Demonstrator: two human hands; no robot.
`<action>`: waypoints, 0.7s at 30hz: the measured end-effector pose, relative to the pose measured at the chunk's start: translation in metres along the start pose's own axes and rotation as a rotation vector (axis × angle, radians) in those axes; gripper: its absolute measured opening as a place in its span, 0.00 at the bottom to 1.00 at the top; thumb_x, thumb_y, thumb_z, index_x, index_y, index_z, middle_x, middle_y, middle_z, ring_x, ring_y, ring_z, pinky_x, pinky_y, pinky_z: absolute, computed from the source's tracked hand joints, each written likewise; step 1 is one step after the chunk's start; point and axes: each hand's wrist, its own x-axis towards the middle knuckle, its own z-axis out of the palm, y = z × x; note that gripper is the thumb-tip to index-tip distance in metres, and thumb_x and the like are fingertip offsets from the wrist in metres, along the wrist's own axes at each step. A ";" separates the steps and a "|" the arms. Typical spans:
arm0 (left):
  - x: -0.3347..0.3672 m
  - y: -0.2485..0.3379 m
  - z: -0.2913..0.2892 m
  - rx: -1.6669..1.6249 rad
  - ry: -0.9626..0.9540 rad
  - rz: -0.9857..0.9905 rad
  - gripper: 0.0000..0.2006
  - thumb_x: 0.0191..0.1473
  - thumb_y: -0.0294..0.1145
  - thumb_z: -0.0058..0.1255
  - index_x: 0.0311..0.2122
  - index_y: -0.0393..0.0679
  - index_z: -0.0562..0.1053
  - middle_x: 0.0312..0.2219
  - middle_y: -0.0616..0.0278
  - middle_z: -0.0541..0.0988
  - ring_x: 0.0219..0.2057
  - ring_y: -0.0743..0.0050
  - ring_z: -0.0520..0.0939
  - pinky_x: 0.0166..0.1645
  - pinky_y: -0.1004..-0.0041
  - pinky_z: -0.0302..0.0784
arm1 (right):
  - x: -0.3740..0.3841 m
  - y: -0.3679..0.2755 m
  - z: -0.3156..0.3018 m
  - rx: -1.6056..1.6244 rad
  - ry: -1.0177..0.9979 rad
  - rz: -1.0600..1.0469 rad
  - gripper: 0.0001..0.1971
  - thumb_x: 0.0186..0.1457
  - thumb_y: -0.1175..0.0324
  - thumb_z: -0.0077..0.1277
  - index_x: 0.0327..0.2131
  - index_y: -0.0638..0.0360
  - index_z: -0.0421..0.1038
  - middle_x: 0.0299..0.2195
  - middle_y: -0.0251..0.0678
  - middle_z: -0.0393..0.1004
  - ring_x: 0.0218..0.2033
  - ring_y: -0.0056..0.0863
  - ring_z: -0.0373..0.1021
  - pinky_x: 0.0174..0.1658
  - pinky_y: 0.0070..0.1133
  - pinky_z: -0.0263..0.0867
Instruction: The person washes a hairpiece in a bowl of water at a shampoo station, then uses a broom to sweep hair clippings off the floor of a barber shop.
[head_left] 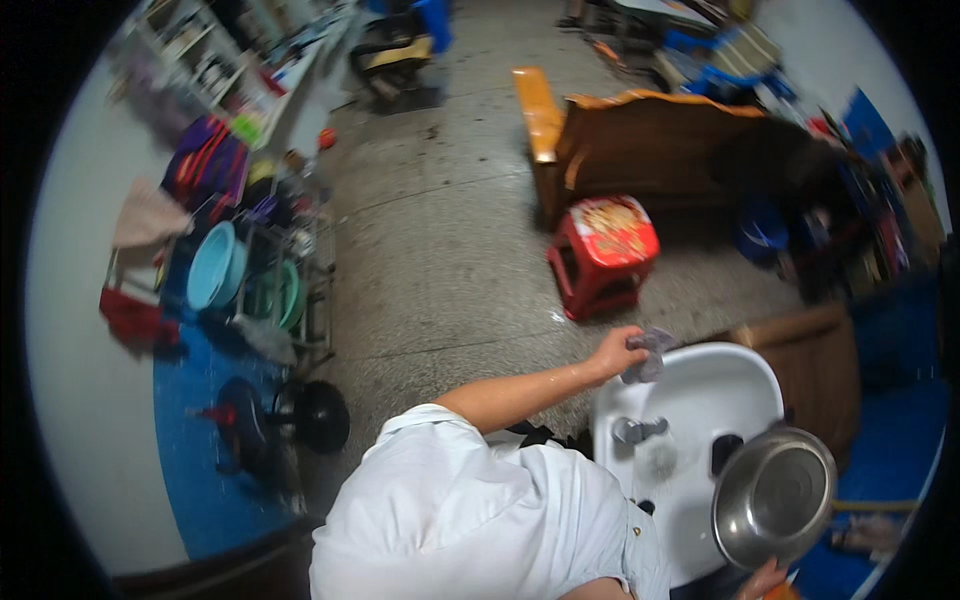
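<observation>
Steel basin [775,498]: tilted, overlapped the right edge of the white sink [715,392]; right hand [765,580], partly hidden, held its lower rim. Grey cloth [648,358]: bunched in left hand [617,352], arm outstretched, at the sink's far-left corner. Beyond: red stool [605,250] stood before wooden settee [680,150]; speckled floor [430,270] lay open leftward.

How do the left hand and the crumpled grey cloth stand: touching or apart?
Touching. The head view shows the left hand with its fingers around the crumpled grey cloth, with no gap between them.
</observation>
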 end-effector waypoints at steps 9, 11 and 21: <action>-0.111 0.017 -0.232 0.175 0.267 0.196 0.12 0.38 0.25 0.51 0.33 0.40 0.69 0.26 0.61 0.72 0.30 0.72 0.73 0.38 0.77 0.68 | 0.026 -0.109 0.077 0.146 -0.205 0.225 0.17 0.41 0.66 0.41 0.37 0.62 0.64 0.33 0.40 0.67 0.34 0.33 0.64 0.39 0.26 0.60; -0.140 0.013 -0.292 0.406 0.411 0.174 0.12 0.38 0.25 0.51 0.33 0.40 0.69 0.27 0.60 0.73 0.30 0.72 0.74 0.36 0.76 0.69 | 0.023 -0.143 0.115 0.296 -0.416 0.378 0.16 0.41 0.62 0.42 0.35 0.60 0.66 0.29 0.38 0.69 0.31 0.33 0.66 0.37 0.27 0.62; -0.265 -0.014 -0.462 -0.792 0.934 0.001 0.13 0.46 0.18 0.42 0.40 0.35 0.65 0.34 0.54 0.72 0.35 0.64 0.74 0.42 0.67 0.71 | -0.023 -0.304 0.255 1.204 -0.750 0.732 0.09 0.33 0.79 0.42 0.25 0.65 0.62 0.24 0.36 0.66 0.27 0.30 0.65 0.34 0.25 0.66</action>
